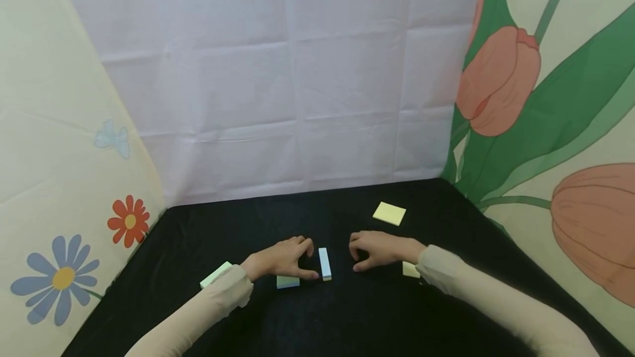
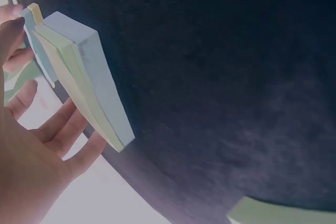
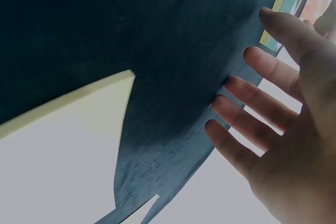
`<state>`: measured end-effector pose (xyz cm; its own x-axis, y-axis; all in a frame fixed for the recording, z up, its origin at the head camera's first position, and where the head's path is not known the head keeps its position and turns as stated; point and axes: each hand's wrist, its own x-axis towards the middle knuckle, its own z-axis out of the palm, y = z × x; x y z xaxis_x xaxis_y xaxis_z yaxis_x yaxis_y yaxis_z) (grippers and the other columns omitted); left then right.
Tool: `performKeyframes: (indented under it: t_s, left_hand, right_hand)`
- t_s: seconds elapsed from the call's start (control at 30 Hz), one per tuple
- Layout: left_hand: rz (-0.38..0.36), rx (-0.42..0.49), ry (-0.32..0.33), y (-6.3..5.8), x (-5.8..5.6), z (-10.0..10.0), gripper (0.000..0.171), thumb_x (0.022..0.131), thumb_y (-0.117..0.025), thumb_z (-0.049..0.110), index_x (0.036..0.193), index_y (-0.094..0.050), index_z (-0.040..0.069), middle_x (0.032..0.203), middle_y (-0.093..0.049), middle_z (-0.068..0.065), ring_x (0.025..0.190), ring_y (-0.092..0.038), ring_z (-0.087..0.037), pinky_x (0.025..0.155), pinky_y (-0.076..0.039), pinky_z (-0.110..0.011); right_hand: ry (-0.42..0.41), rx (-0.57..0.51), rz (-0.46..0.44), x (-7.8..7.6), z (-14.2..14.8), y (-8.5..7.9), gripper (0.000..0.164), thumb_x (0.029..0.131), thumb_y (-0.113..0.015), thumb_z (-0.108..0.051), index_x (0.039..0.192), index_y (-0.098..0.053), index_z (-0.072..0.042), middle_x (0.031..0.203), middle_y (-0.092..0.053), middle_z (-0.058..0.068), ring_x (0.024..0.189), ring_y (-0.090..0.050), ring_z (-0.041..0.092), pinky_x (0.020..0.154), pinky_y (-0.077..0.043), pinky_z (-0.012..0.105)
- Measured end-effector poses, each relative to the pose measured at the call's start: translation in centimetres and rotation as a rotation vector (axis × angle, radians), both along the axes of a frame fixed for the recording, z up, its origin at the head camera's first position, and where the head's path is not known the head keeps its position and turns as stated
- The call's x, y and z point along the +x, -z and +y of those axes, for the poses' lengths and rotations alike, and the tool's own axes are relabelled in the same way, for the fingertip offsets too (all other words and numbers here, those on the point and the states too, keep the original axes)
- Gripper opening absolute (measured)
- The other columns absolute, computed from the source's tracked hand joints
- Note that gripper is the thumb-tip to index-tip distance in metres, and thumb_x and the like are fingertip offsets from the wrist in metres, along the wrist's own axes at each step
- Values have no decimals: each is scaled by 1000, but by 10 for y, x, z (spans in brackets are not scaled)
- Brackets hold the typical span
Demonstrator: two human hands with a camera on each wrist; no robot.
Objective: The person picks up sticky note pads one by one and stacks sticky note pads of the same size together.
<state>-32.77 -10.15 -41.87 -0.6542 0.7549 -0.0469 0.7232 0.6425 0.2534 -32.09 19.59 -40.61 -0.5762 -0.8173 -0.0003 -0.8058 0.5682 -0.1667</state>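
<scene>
A narrow blue-and-yellow stack of sticky notes (image 1: 324,263) stands on the black cloth between both hands. Just left of it is my left hand (image 1: 281,258), fingers loosely bent and nothing in its grasp; the thumb tip lies close to the stack, and I cannot tell if they touch. To the right, with a gap, hovers my right hand (image 1: 379,248), its fingers relaxed and apart in the right wrist view. Below the left hand is a green-and-blue sticky note pad (image 1: 288,281), large in the left wrist view. A pale yellow pad (image 1: 410,270) is partly hidden by the right wrist.
A light green pad (image 1: 215,273) lies beside the left sleeve, partly covered by it. Farther back on the right sits a yellow pad (image 1: 389,213). A white cloth (image 1: 297,81) hangs behind the black-covered table (image 1: 327,318), with flowered cloths at both sides.
</scene>
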Motion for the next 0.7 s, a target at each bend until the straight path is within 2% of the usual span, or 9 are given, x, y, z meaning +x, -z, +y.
performKeyframes:
  t_s: [0.23,0.43,0.7]
  left_hand:
    - [16,-12,-34,0,1,-12,53,87,-63,64,113,-52,20,103,-51,6,83,-48,-12,72,-43,-29]
    - [13,11,-45,-2,3,-21,52,86,-64,63,108,-51,18,98,-49,5,81,-47,-13,69,-41,-29]
    - [-2,20,-71,-3,6,-31,44,88,-64,61,97,-49,20,97,-46,4,79,-45,-13,65,-38,-29]
  right_hand:
    - [2,-17,5,3,6,-1,22,89,-74,-36,82,-61,-21,97,-51,-10,80,-48,6,72,-45,28]
    - [13,-22,12,5,10,-3,23,90,-74,-37,80,-60,-22,95,-50,-10,79,-46,6,71,-44,28]
    - [21,-25,10,5,20,-1,32,90,-73,-39,70,-54,-24,90,-48,-12,74,-43,4,67,-41,26]
